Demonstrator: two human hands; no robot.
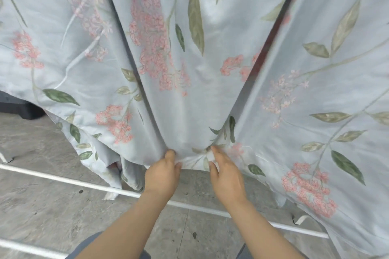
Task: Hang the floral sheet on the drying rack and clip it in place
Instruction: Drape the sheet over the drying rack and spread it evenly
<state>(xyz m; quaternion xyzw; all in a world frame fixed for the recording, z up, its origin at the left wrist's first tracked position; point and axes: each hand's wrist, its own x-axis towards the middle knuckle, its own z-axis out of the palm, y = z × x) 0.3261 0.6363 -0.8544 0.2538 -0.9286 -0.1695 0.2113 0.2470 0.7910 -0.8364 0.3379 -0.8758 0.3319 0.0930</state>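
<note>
The floral sheet, pale blue with pink blossoms and green leaves, hangs in front of me and fills most of the view. Deep vertical folds run down to its lower hem. My left hand pinches the hem at the bottom centre, thumb on the cloth. My right hand grips the hem just to the right of it, with fabric bunched between fingers and thumb. Under the sheet the drying rack's white base bar crosses the floor. The rack's upper rails are hidden behind the cloth. No clips are visible.
Grey concrete floor lies below. A second white bar runs at the lower left. A dark object sits on the floor at the far left behind the sheet. My grey trouser legs show at the bottom edge.
</note>
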